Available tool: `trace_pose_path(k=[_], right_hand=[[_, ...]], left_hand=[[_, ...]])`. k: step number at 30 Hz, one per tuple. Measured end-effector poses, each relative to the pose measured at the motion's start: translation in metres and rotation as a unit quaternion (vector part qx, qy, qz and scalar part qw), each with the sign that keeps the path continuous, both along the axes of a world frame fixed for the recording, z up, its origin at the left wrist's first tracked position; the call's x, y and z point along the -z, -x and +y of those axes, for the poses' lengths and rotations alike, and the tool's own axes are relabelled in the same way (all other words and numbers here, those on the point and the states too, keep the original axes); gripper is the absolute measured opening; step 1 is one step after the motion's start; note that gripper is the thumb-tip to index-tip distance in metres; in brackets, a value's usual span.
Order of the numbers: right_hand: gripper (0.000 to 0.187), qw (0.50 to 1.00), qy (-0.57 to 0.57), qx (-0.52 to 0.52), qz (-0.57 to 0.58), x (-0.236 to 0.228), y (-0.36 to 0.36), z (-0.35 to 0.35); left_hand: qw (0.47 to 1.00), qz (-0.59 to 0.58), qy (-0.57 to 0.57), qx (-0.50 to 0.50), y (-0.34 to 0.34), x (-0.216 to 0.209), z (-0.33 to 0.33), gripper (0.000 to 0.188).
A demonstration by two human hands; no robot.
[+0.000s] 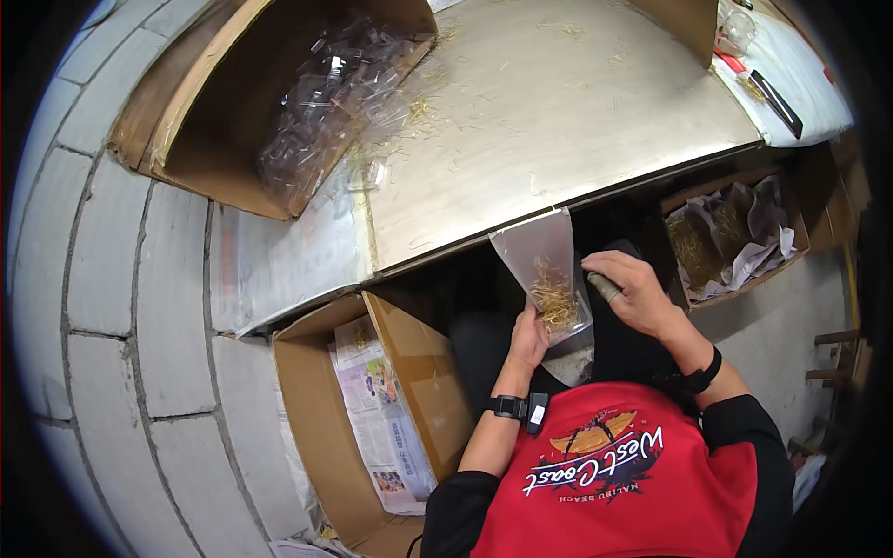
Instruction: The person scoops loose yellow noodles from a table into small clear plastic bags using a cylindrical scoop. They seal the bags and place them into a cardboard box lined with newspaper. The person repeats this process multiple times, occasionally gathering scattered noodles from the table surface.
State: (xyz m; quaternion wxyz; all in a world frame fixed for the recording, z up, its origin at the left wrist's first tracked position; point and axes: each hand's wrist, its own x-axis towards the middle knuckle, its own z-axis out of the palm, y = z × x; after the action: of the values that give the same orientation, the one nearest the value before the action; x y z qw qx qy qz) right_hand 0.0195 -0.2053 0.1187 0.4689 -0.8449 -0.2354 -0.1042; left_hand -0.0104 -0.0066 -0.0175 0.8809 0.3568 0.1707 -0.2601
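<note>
My left hand (529, 338) grips the lower side of a clear plastic scoop-like tray (530, 244). The tray tilts against the table's front edge, wide end up, and a heap of thin gold-coloured wire pieces (555, 303) lies in its lower part. Just right of the tray, apart from it, is my right hand (633, 288) with its fingers curled together and a greyish wrap (605, 286) on one digit. Whatever it may hold is too small to make out. Below the tray, a clear plastic piece (570, 361) rests by my lap.
On the table (558, 121) lie scattered gold wire bits. A tipped carton (219, 139) spills clear plastic pieces (326, 102) at the far left. An open carton with newspaper (381, 409) stands left of me; another carton (730, 232) at right holds gold pieces. Red-and-black-handled pliers (777, 104) lie far right.
</note>
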Motion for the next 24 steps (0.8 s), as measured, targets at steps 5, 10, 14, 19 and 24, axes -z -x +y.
trace_pose_path(k=[5,10,14,19,24], right_hand=[[0.041,0.997,0.008,-0.070,0.027,0.037,0.009,0.024],[0.044,0.971,0.167,-0.146,0.088,0.050,0.021,0.043],[0.040,0.991,0.104,-0.087,0.007,0.055,0.021,0.042],[0.035,0.966,0.136,-0.202,0.086,0.067,0.026,0.041],[0.032,0.988,-0.021,-0.126,0.088,0.044,0.021,0.028]], left_hand=[[0.998,0.023,0.035,-0.037,0.006,0.011,0.000,0.051],[0.997,0.036,0.051,-0.045,0.012,0.025,0.004,0.048],[0.999,0.026,-0.016,-0.036,0.014,0.005,0.003,0.047],[0.998,0.021,-0.059,-0.016,0.022,0.018,0.007,0.047],[0.998,0.017,-0.040,0.036,0.028,-0.003,0.024,0.041]])
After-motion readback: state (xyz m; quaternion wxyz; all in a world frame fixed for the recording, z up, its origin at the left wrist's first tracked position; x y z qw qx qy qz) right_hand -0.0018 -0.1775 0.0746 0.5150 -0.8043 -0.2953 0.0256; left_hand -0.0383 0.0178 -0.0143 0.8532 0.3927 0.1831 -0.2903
